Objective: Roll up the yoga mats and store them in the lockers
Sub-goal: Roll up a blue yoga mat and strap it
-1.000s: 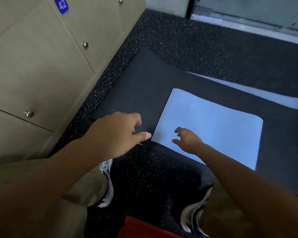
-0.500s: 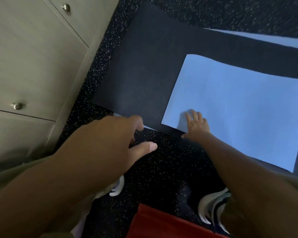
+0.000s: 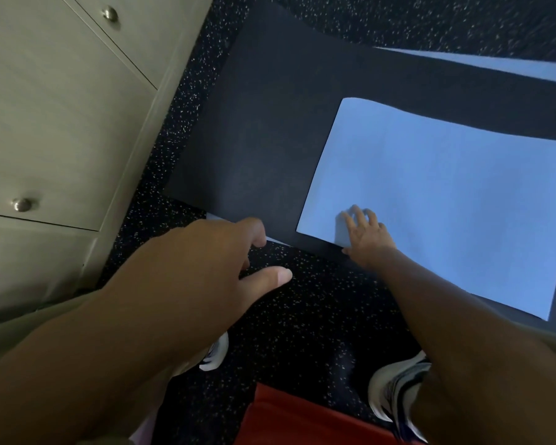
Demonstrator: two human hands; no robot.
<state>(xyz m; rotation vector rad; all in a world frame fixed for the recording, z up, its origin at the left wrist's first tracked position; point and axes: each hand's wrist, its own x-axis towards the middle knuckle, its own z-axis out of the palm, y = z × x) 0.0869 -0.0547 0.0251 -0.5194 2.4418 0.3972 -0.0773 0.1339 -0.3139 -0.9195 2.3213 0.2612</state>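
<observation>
A dark yoga mat point(image 3: 264, 130) lies flat on the speckled floor, with a light blue patch point(image 3: 446, 200) showing across its right part. My right hand point(image 3: 365, 236) rests on the near edge of the blue patch with fingers spread and straight. My left hand point(image 3: 212, 261) hovers over the near left edge of the dark mat, fingers loosely curled, thumb out, holding nothing. A thin pale edge point(image 3: 219, 218) peeks out from under the dark mat by my left fingertips. Beige lockers point(image 3: 61, 117) with round metal knobs stand at the left.
A second pale blue strip point(image 3: 495, 64) shows beyond the dark mat at the upper right. My two shoes point(image 3: 395, 390) stand on the black speckled floor point(image 3: 302, 316) below the mat. Something red point(image 3: 289, 415) lies at the bottom edge between my feet.
My right hand has come down from above the blue patch and settled flat on its near edge. My left hand has drawn back slightly toward me. The view has tilted downward.
</observation>
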